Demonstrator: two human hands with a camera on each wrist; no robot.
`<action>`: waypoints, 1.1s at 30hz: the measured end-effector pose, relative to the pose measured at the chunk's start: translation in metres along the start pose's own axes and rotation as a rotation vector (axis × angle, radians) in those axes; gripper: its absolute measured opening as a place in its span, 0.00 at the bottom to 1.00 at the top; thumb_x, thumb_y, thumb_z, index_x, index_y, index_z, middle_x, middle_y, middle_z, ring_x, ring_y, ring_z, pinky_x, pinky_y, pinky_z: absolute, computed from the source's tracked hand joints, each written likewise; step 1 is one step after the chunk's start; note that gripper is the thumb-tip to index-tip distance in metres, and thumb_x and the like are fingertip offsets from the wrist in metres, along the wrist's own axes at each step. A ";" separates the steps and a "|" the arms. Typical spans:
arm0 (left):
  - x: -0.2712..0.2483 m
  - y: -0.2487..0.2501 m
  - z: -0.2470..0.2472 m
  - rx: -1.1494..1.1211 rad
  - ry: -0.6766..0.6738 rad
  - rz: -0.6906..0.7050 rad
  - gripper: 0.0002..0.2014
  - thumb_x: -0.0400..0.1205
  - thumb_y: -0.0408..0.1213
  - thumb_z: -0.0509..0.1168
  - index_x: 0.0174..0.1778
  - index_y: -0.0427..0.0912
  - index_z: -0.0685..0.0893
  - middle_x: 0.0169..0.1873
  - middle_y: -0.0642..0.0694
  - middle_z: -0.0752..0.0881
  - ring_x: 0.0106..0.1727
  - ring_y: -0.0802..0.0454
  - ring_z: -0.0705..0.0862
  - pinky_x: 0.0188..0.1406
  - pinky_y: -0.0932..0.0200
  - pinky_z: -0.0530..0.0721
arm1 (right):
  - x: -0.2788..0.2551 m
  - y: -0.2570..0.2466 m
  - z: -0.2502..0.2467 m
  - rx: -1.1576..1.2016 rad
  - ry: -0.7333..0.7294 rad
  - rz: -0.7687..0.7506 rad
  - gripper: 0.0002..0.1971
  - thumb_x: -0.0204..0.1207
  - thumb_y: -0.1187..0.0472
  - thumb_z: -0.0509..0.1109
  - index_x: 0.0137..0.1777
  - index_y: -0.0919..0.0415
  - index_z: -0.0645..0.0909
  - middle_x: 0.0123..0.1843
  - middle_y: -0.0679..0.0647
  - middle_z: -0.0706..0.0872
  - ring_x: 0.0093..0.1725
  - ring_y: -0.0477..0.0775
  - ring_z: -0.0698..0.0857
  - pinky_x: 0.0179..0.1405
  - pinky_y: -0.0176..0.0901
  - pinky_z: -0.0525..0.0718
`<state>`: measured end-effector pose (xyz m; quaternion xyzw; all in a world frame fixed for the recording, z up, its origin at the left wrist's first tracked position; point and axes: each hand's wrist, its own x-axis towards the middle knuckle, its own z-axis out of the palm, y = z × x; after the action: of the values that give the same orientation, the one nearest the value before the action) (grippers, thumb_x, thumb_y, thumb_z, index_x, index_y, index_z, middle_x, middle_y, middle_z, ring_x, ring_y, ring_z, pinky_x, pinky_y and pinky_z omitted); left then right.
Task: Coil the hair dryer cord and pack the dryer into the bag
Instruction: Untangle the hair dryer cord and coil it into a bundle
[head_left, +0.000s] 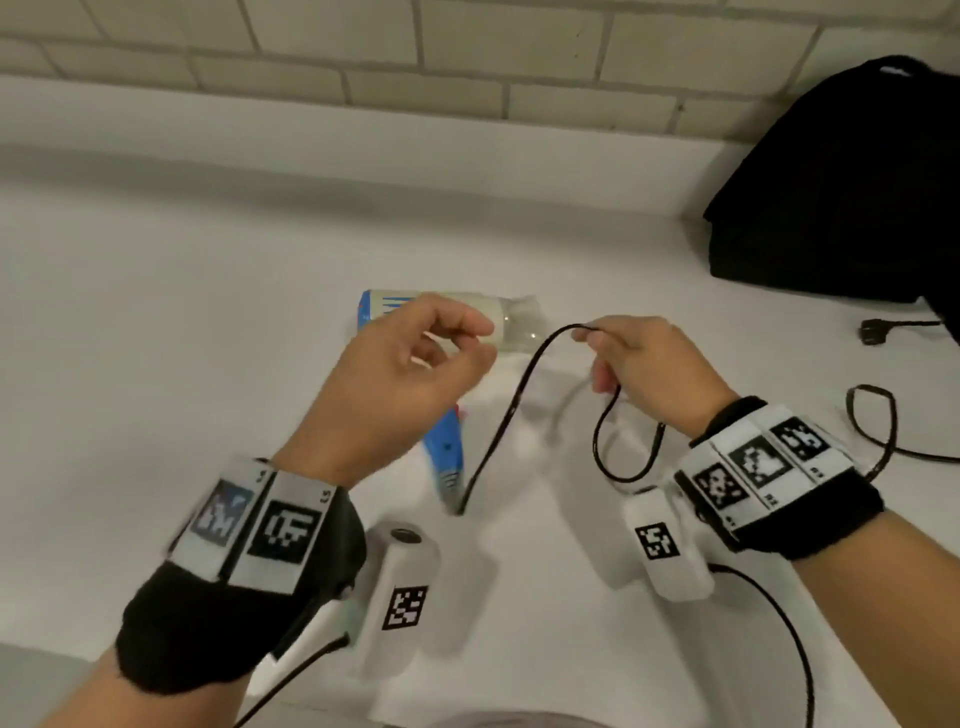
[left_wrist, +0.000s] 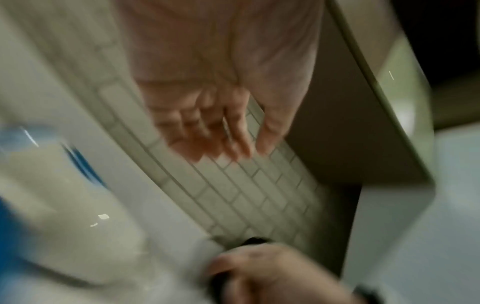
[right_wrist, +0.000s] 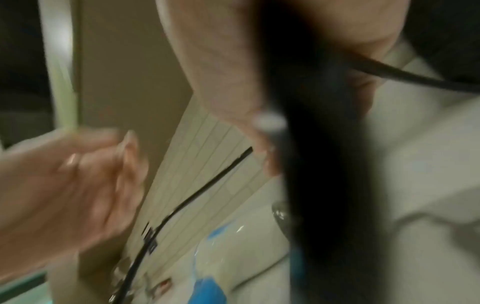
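A white and blue hair dryer lies on the white counter, partly hidden behind my left hand; its blue handle points toward me. My right hand pinches the black cord above the counter, and a loop of cord hangs below its palm. From the pinch the cord runs down to the handle's end. My left hand hovers beside it with loosely curled fingers, holding nothing. The left wrist view is blurred and shows relaxed fingers. The black bag stands at the back right.
The cord's plug lies at the right below the bag, with more slack cord on the counter near my right wrist. A tiled wall bounds the counter at the back. Thin camera cables hang from both wrists.
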<state>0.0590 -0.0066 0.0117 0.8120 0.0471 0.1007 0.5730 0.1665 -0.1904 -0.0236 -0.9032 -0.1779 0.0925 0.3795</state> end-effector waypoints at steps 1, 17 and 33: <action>-0.007 -0.010 -0.005 0.097 -0.101 -0.060 0.06 0.72 0.47 0.69 0.44 0.57 0.82 0.39 0.64 0.84 0.33 0.65 0.78 0.37 0.75 0.75 | 0.005 0.006 -0.009 0.099 0.083 -0.009 0.12 0.81 0.61 0.55 0.48 0.56 0.82 0.26 0.52 0.82 0.29 0.50 0.82 0.40 0.47 0.80; -0.010 -0.009 0.053 -0.333 -0.032 0.033 0.17 0.84 0.39 0.50 0.31 0.46 0.76 0.14 0.54 0.75 0.18 0.61 0.74 0.24 0.69 0.77 | -0.040 -0.005 -0.007 -0.174 -0.070 -0.424 0.25 0.72 0.35 0.43 0.64 0.43 0.68 0.39 0.45 0.90 0.26 0.37 0.81 0.38 0.46 0.80; -0.020 -0.025 0.005 -0.569 -0.300 -0.126 0.18 0.61 0.62 0.70 0.27 0.50 0.82 0.14 0.57 0.69 0.17 0.60 0.66 0.17 0.71 0.69 | -0.012 0.106 -0.089 -0.560 0.104 0.254 0.16 0.82 0.52 0.48 0.43 0.60 0.72 0.43 0.62 0.83 0.43 0.64 0.79 0.44 0.52 0.74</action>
<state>0.0417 -0.0068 -0.0160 0.6204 -0.0177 -0.0464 0.7827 0.2087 -0.3220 -0.0375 -0.9912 -0.0622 0.0401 0.1102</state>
